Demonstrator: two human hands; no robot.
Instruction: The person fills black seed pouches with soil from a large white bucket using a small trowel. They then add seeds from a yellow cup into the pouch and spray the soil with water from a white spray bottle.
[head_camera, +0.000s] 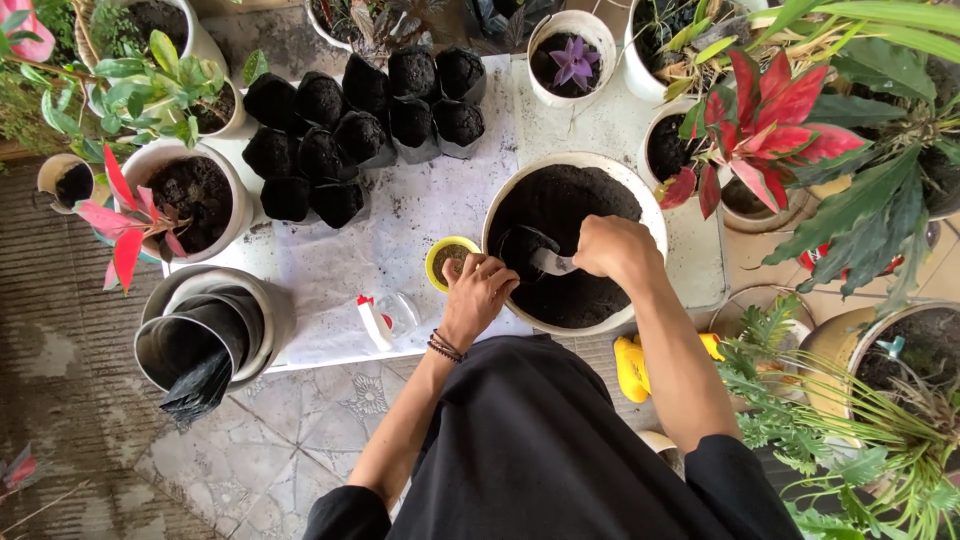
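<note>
single head-worn view, looking straight down, close above a potting table (420, 210)

A small trowel (538, 256) with a dark scoop and a pale metal neck lies tilted over the soil in a large white pot (640, 196); its handle is hidden inside a closed fist, and its blade sits at the left side of the pot's soil, loaded with dark earth. The large white pot is round, wide and filled nearly to the rim with black soil. A small yellow pot (436, 258), round and holding a little dark soil, stands upright just beside the large pot's left rim, touched by fingertips.
</note>
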